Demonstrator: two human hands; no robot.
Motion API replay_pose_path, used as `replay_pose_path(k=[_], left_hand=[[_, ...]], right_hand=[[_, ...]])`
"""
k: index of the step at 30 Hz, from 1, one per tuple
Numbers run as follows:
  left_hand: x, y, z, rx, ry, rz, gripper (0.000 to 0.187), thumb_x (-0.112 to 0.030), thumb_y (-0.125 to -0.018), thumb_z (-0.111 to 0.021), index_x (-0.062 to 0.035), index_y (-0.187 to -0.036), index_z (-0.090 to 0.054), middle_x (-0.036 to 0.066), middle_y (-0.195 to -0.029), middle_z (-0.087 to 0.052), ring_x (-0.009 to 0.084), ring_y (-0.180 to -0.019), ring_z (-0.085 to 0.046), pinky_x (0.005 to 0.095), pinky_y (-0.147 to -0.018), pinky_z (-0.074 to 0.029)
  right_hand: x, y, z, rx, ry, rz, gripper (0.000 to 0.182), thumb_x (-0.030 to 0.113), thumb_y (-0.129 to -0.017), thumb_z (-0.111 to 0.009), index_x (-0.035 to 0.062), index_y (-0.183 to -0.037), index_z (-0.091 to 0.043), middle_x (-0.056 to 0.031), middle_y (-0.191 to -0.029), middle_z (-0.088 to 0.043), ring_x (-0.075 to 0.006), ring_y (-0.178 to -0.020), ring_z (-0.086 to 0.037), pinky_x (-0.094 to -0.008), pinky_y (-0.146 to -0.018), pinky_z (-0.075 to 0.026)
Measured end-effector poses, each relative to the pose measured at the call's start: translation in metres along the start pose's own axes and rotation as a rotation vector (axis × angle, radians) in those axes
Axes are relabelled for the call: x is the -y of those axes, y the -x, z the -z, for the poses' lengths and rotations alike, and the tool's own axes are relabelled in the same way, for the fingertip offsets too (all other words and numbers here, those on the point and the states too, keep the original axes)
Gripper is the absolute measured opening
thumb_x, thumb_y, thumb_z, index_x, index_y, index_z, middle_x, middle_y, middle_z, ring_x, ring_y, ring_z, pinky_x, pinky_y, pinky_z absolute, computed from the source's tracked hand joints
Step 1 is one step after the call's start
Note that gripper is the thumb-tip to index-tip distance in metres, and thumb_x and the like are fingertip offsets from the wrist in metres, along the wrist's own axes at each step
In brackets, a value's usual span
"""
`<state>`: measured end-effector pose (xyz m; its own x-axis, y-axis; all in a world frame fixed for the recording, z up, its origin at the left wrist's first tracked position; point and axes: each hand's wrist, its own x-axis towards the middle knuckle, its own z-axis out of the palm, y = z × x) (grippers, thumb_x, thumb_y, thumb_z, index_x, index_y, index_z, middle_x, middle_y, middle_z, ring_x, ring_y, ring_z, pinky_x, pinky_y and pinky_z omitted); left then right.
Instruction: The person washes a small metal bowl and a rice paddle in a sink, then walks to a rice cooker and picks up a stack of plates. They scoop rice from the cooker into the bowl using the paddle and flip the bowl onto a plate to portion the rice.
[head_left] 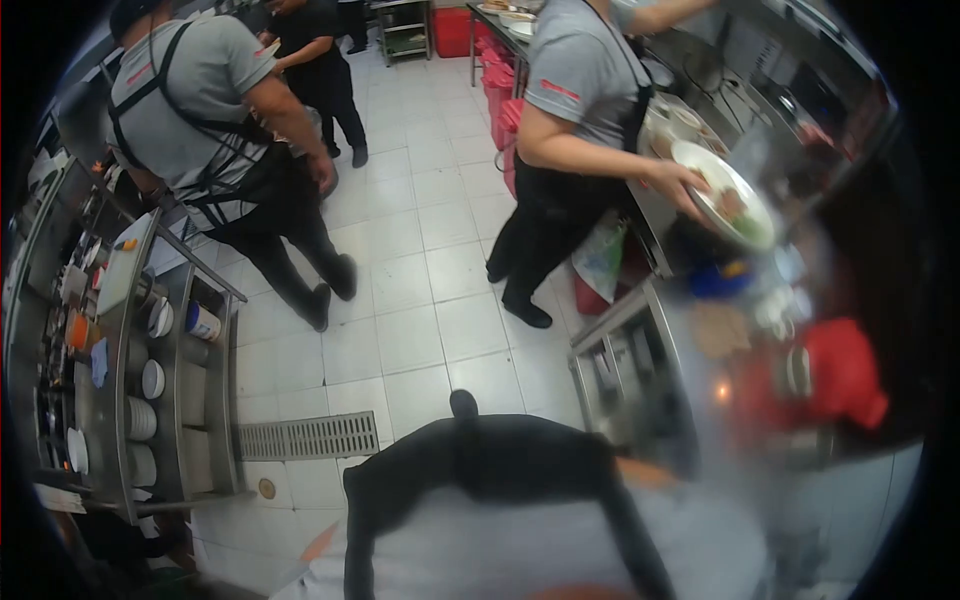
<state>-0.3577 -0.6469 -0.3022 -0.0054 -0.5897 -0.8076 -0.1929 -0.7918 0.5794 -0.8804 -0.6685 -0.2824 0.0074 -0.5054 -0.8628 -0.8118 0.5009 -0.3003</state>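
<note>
Near edge, I cannot tell how my left hand or right hand is set; near right, a blurred red item (845,375) is at the counter (686,335), with a co-worker's hand (677,184) gripping a white plate (752,232) beyond.

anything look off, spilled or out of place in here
Nothing looks plainly spilled or broken. Two small oddities: the plate in a co-worker's hand looks tipped, with food on it, and a blue cloth hangs by the rack on the left. The right side is too blurred to judge.
</note>
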Motion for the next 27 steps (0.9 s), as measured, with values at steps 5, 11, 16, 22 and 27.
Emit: replay_pose_path(k=[5,11,16,22,27], left_hand=[[-0.058,-0.044,0.064,-0.099,0.054,0.024,0.07,-0.05,-0.079,-0.059,-0.0131,-0.134,-0.035,0.019,-0.132,-0.041,0.0324,-0.118,-0.043,0.0425,-0.097,-0.036],[-0.12,-0.103,0.144,-0.155,0.076,0.08,0.073,-0.051,-0.077,-0.06,-0.0136,-0.135,-0.034,0.02,-0.134,-0.038,0.0341,-0.12,-0.041,0.0437,-0.099,-0.035],[-0.192,-0.186,0.218,-0.086,-0.051,0.078,0.076,-0.052,-0.076,-0.062,-0.0141,-0.136,-0.034,0.02,-0.136,-0.036,0.0354,-0.122,-0.039,0.0448,-0.099,-0.034],[-0.377,-0.273,0.363,0.163,-0.635,-0.26,0.08,-0.054,-0.074,-0.063,-0.0146,-0.136,-0.033,0.021,-0.138,-0.034,0.0371,-0.124,-0.036,0.046,-0.101,-0.032],[-0.691,-0.279,0.468,-0.555,-1.058,-0.342,0.094,-0.067,-0.064,-0.06,-0.0258,-0.141,-0.025,0.017,-0.149,-0.002,0.0402,-0.136,-0.001,0.0642,-0.101,-0.014]], right_hand=[[0.137,-0.089,0.09,-0.017,0.1,0.134,0.066,0.051,-0.079,-0.059,0.0064,-0.126,-0.045,-0.0187,-0.107,-0.057,-0.0297,-0.092,-0.058,-0.0377,-0.08,-0.046],[0.362,-0.183,0.168,-0.084,0.083,0.388,0.07,0.052,-0.078,-0.059,0.0064,-0.128,-0.043,-0.0203,-0.111,-0.055,-0.031,-0.095,-0.056,-0.0386,-0.082,-0.046],[0.506,-0.263,0.193,-0.047,0.107,0.484,0.073,0.053,-0.077,-0.06,0.0063,-0.13,-0.042,-0.0215,-0.115,-0.053,-0.0322,-0.098,-0.055,-0.0393,-0.084,-0.045],[0.626,-0.418,0.193,0.251,0.475,0.711,0.077,0.055,-0.076,-0.06,0.0063,-0.132,-0.04,-0.023,-0.119,-0.051,-0.0336,-0.102,-0.054,-0.0402,-0.087,-0.044],[0.751,-0.35,0.417,-0.18,-0.477,0.683,0.079,0.049,-0.085,-0.052,0.0059,-0.142,-0.017,-0.0212,-0.143,-0.023,-0.0349,-0.128,-0.03,-0.0439,-0.103,-0.029]])
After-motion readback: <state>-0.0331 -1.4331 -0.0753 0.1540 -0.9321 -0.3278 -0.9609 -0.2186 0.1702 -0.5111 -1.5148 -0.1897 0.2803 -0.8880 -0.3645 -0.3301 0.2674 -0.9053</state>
